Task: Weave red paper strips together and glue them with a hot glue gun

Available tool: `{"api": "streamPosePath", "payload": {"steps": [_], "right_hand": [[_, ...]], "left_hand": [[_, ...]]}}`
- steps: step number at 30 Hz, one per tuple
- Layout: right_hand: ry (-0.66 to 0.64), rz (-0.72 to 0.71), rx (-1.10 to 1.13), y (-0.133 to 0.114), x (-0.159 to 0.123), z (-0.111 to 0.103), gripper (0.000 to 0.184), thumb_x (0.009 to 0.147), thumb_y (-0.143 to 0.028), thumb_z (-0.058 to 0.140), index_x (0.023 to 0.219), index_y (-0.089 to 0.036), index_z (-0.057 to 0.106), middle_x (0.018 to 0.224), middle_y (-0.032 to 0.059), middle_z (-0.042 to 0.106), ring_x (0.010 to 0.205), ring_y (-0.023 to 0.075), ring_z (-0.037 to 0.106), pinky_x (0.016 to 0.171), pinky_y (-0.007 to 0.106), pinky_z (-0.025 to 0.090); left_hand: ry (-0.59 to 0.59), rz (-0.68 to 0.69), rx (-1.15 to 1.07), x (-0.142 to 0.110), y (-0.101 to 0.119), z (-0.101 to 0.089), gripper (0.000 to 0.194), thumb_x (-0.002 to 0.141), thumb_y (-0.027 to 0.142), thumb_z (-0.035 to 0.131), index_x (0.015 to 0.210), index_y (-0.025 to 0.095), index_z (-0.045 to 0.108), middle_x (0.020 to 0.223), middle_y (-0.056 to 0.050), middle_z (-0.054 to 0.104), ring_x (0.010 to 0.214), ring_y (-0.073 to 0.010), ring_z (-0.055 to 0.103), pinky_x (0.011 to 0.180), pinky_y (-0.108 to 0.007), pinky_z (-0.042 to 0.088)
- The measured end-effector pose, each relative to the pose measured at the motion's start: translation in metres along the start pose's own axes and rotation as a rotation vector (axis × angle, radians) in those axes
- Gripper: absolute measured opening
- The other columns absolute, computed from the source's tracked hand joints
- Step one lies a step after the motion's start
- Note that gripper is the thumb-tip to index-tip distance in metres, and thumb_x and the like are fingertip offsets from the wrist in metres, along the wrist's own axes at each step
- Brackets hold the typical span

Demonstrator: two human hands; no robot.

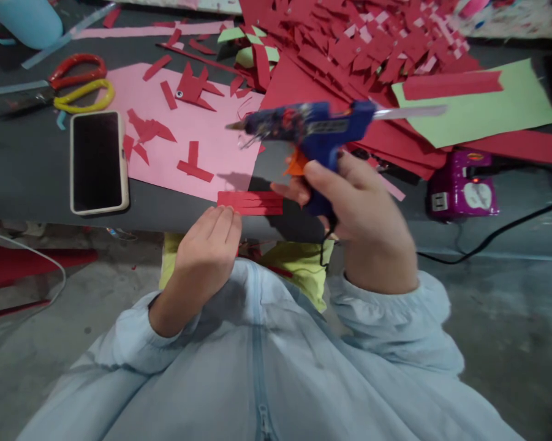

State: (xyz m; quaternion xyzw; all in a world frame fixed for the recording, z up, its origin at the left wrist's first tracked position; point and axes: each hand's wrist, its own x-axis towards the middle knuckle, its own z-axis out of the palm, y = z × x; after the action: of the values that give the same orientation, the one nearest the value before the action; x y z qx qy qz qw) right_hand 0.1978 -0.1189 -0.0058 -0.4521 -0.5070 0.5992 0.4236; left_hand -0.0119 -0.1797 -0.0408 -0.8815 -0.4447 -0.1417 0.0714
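My right hand (pixel 362 208) is wrapped round the handle of a blue hot glue gun (pixel 321 125), held above the table. Its orange trigger (pixel 296 163) shows by my fingers, and its nozzle points left. A clear glue stick (pixel 411 113) juts from the back. My left hand (pixel 211 245) lies at the table's front edge, fingers straight and close together. Their tips rest on the left end of several red paper strips (pixel 260 203) lying side by side. Beyond them, a pink sheet (pixel 165 165) carries a red paper fish (pixel 197 87) and red scraps.
Left are a phone (pixel 98 162), scissors (pixel 80 82) and a light-blue cup (pixel 30 21). A pile of red woven paper pieces (pixel 362 37) spreads at the back. Right are a green sheet (pixel 482 107) and a purple power box (pixel 464 187) with a black cable (pixel 510 226).
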Motion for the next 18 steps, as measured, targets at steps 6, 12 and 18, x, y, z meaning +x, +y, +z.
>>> {"api": "streamPosePath", "payload": {"steps": [6, 12, 18], "right_hand": [[0.103, 0.058, -0.120, -0.012, -0.017, -0.021, 0.032, 0.082, -0.050, 0.071, 0.073, -0.023, 0.055, 0.060, -0.0026, 0.048, 0.063, 0.0130, 0.054, 0.051, 0.026, 0.045], [0.077, 0.065, -0.153, 0.005, -0.017, -0.018, 0.044, 0.079, -0.060, 0.069, 0.066, -0.023, 0.049, 0.059, -0.0020, 0.049, 0.060, 0.0125, 0.054, 0.055, 0.029, 0.048], [0.089, 0.065, -0.123, 0.006, -0.014, -0.011, 0.047, 0.076, -0.062, 0.071, 0.067, -0.022, 0.048, 0.060, -0.0026, 0.048, 0.063, 0.0121, 0.054, 0.057, 0.028, 0.048]], "left_hand": [[-0.038, -0.044, -0.058, -0.001, 0.000, 0.001, 0.037, 0.093, 0.010, 0.040, 0.120, 0.007, 0.065, 0.119, -0.020, 0.069, 0.115, -0.0278, 0.065, 0.101, -0.045, 0.054], [0.015, -0.028, -0.004, -0.002, 0.002, 0.004, 0.035, 0.093, 0.009, 0.042, 0.118, 0.004, 0.065, 0.119, -0.021, 0.069, 0.112, -0.0285, 0.066, 0.097, -0.040, 0.056], [-0.026, -0.040, -0.037, -0.003, 0.002, 0.004, 0.036, 0.094, 0.010, 0.041, 0.120, 0.003, 0.064, 0.121, -0.022, 0.068, 0.115, -0.0301, 0.065, 0.097, -0.042, 0.056]]}}
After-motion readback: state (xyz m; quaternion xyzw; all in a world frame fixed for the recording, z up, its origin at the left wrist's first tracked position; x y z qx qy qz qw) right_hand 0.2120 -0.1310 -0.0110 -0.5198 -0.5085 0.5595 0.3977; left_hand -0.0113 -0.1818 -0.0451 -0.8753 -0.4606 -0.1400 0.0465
